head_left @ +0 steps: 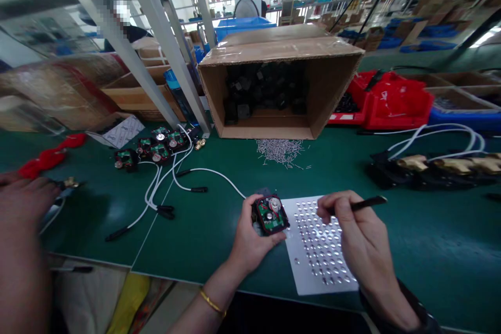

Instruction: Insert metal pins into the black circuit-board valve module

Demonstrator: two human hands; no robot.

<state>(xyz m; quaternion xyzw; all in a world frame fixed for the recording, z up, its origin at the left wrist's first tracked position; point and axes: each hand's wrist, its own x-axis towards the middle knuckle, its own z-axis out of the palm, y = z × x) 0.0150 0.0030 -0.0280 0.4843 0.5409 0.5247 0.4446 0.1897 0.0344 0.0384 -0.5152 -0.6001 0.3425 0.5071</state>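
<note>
My left hand (252,240) is wrapped round a black housing with an open face, where a green circuit board (270,216), red wires and a round metal part show. A white cable (219,173) leads away from the housing to the left. In my right hand (364,235) a slim black pen-shaped tool (370,203) is pinched; its lower end is hidden by the fingers. That hand is over a white sheet (305,282) with rows of shiny round pieces, just right of the housing.
A cardboard box (270,130) of black parts lies on its side behind a pile of small pins (279,150). Several similar board units (158,151) with cables lie left. Brass-fitted units (415,163) and red bins (403,102) are right. A co-worker's arm (23,229) reaches in at left.
</note>
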